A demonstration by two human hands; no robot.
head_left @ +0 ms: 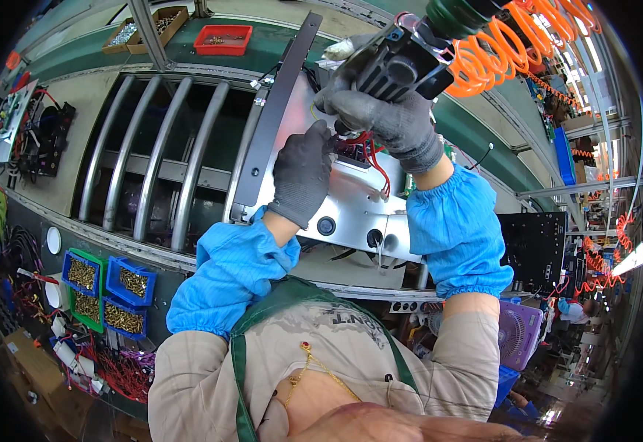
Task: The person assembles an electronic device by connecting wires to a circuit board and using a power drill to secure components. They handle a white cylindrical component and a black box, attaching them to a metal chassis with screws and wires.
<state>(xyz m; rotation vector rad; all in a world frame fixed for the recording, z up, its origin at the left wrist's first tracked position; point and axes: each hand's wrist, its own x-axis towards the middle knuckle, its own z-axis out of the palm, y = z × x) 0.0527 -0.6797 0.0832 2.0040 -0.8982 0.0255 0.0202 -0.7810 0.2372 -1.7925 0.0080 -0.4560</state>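
Blue bins hold brass-coloured pieces; left fingers curled, right fingers part-hidden; cannot tell whether either grips

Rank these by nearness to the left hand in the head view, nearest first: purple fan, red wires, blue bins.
From the left hand:
1. Red wires: just to its right, over the silver panel.
2. Blue bins: lower left.
3. Purple fan: lower right, beyond the right sleeve.

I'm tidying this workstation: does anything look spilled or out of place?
Nothing looks clearly spilled. The red wires beyond the blue bins, at lower left, look messy: they lie in a loose tangle.
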